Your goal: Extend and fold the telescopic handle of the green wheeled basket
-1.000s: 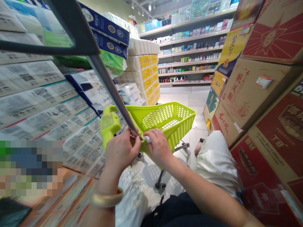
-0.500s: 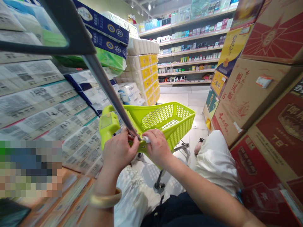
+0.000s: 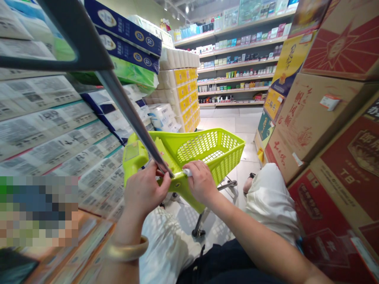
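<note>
A lime-green shopping cart basket [image 3: 204, 144] with lattice walls stands in front of me. From its near edge a grey metal pole [image 3: 133, 112] slants up to a dark plastic handle [image 3: 79, 43] at upper left. My left hand [image 3: 146, 185], a gold bangle on its wrist, is closed round the pole's lower end. Beside it, my right hand [image 3: 199, 177] rests on the basket's near rim, its fingers closed over a small crumpled white tissue [image 3: 187, 171] pressed to the green plastic. Most of the tissue is hidden under the fingers.
Wrapped paper packs [image 3: 59, 122] are stacked close on the left. Cartons [image 3: 314, 114] rise on the right. Shelves of small boxes and bottles [image 3: 237, 59] stand at the back, beyond a pale tiled floor [image 3: 225, 118]. A pixelated patch covers the lower left.
My left hand and the pole have shifted slightly left and down. My right hand has slid a little right with the tissue, so more of the rim shows between the hands.
</note>
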Demonstrator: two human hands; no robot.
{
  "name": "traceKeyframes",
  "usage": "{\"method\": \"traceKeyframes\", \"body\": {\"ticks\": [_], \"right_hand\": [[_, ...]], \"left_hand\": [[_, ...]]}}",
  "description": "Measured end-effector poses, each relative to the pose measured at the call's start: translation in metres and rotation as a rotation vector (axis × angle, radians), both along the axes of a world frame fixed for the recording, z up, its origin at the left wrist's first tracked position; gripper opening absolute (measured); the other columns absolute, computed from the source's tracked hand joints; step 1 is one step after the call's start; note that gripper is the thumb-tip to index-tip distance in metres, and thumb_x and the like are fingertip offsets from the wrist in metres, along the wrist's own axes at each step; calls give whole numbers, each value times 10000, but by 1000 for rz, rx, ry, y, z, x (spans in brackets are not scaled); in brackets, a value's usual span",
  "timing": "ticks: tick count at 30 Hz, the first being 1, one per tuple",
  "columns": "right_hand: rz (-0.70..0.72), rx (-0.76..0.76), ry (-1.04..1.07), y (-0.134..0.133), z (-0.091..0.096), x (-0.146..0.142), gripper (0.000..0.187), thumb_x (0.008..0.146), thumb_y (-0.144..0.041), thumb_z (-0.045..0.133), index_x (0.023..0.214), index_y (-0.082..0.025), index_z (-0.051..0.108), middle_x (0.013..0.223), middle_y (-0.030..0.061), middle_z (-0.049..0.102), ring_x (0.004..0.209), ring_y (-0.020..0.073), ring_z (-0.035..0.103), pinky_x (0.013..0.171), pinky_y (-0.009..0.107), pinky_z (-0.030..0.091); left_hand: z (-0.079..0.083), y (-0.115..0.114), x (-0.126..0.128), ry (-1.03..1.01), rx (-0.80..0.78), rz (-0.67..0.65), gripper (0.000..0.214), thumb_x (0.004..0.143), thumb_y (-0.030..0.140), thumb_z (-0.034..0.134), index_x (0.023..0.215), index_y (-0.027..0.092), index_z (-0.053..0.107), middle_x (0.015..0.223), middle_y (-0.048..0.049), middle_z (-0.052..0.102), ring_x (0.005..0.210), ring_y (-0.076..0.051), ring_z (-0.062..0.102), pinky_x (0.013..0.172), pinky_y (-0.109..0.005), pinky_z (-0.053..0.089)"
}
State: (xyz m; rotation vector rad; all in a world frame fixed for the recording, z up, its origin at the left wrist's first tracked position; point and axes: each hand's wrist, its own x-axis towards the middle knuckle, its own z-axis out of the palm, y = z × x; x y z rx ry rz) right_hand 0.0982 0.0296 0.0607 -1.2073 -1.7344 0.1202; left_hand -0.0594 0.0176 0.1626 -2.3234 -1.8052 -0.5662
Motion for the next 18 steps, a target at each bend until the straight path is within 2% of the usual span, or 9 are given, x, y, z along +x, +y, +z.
{"method": "traceKeyframes", "body": {"ticks": [4,6,9,11,13,14,18], "right_hand": [[-93,-43,-15,7,-12,15,290,794,-68,463,1007,-203,606,983,75,615,988,231,525,993,415,394],[-125,-54,-34,10,-16,22,284,788,-68,474,1001,-198,609,980,78,615,980,235,523,996,417,391],[-171,-73,-52,13,-18,27,275,775,-62,492,986,-190,613,969,81,616,975,240,525,996,419,391],[-193,-84,-55,12,-17,27,273,770,-58,495,977,-191,614,967,83,616,980,243,526,996,420,392],[-185,-79,-55,9,-14,23,277,776,-57,490,984,-194,611,971,81,616,985,242,525,1000,418,391],[-167,-68,-56,8,-12,19,281,783,-58,484,993,-197,608,977,78,618,989,239,525,1007,416,387],[-60,-8,-73,3,-8,3,264,823,-94,489,1036,-207,594,1010,64,623,990,222,531,1028,396,373]], "left_hand": [[-1,2,-8,-45,34,-46,272,821,425,440,958,231,572,819,-24,709,750,-210,676,658,-315,491],[-3,-1,-12,-172,180,-85,363,832,402,451,1146,225,495,977,-59,686,881,-224,670,761,-350,522],[-11,-10,-15,-400,497,-105,545,854,332,446,1361,216,281,1223,-128,549,1077,-234,605,943,-411,506],[-20,-19,-10,-421,678,-110,521,838,290,487,1330,231,326,1235,-132,508,1115,-256,575,987,-467,485],[-30,-28,1,-371,752,-196,509,803,238,541,1286,236,380,1133,-103,549,1128,-270,561,996,-500,474],[-34,-30,8,-349,739,-237,494,798,208,540,1270,236,400,1128,-100,557,1130,-267,559,999,-496,471],[-49,-30,38,-203,418,-378,543,822,141,489,1347,201,363,1256,-141,524,1213,-249,517,1029,-425,464]]}}
